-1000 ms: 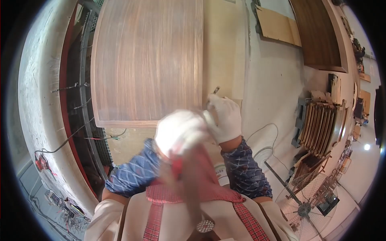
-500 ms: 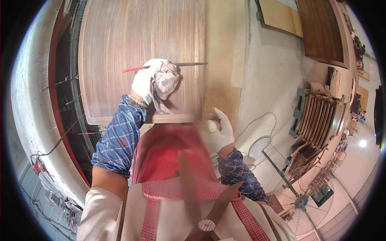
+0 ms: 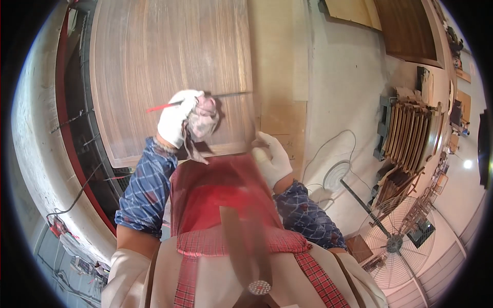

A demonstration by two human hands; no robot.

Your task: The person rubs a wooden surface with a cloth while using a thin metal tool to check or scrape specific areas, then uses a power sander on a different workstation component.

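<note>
My left hand point(image 3: 174, 118), in a white glove, is closed on a crumpled, stained rag point(image 3: 204, 123) and a thin red-and-black stick point(image 3: 230, 94), which looks like a slim brush. It rests on a brown wood-grain panel point(image 3: 154, 56) close to the near edge, and a tail of the rag hangs over that edge. At the panel's near right corner is my right hand point(image 3: 275, 159), also gloved in white. Its fingers are curled in at the panel's side edge; motion blur there hides what they hold, if anything.
A white-topped ledge with a red edge point(image 3: 64, 128) runs along the left. Brown board point(image 3: 285, 118) lies right of the panel. Farther right are stacked wooden panels point(image 3: 405, 136), a standing fan point(image 3: 394, 242) and a cable point(image 3: 328, 141). My red apron point(image 3: 205, 200) hangs near the panel.
The view has shifted, and the panel sits slightly farther left and turned. My left hand, still gripping rag and stick, is a little nearer the front edge. My right hand has moved along the corner.
</note>
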